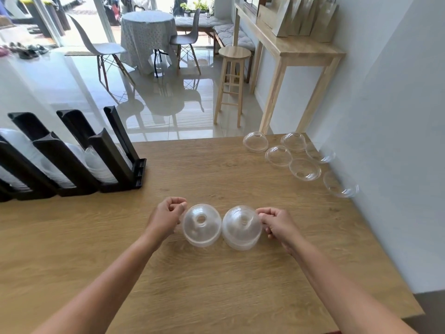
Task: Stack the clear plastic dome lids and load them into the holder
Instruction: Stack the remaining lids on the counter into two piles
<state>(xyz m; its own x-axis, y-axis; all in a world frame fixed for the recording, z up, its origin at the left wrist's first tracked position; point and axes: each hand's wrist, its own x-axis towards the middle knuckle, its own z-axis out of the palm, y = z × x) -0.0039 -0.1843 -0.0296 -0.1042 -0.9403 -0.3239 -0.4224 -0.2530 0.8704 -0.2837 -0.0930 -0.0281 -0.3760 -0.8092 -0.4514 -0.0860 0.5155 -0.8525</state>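
Dome lids: left hand [168, 216] pinches one small stack [201, 225], right hand [277, 222] pinches another [242, 227], side by side above the surface [216, 285] middle, probably to nest before loading holder [72, 155] at left edge; loose lids [304, 168] wait at far-right corner.

Two short stacks of clear dome lids sit side by side between the fingers, holes facing up: the left stack [201, 225] pinched at its left rim, the right stack [241, 227] at its right rim. Six loose lids [304, 169] lie far beyond the right fingers [266, 214]. The black slotted holder [115, 150], partly filled, stands beyond the left fingers [179, 206].
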